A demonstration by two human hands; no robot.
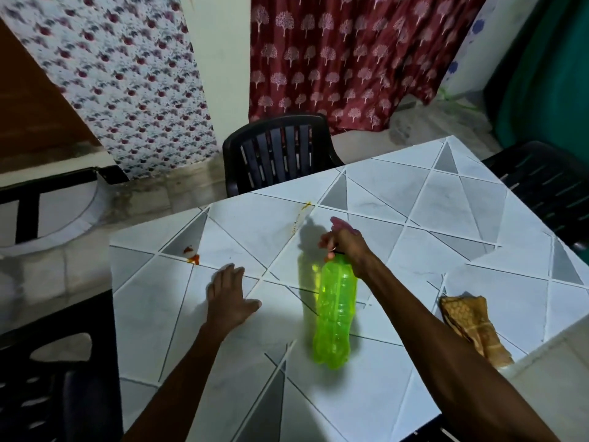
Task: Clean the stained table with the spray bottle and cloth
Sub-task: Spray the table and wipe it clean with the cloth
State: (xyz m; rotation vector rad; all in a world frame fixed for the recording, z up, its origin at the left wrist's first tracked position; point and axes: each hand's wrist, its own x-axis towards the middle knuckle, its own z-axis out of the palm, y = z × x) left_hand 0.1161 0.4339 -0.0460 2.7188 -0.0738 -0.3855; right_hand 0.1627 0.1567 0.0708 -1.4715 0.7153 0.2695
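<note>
A bright green spray bottle (336,311) with a pink trigger head is gripped at its neck by my right hand (345,242), held over the middle of the table. Its nozzle points away from me toward a yellow-orange streak (302,212) near the far edge. My left hand (228,293) lies flat on the table (446,218), a white top with grey triangle patterns, fingers spread. A red-orange stain (192,254) sits just beyond that hand, near the left edge. A folded brown patterned cloth (475,327) rests on the table to the right of my right forearm.
A black plastic chair (277,151) stands at the far side of the table. Another black chair (548,183) is at the right and one (47,371) at the near left. Curtains hang behind.
</note>
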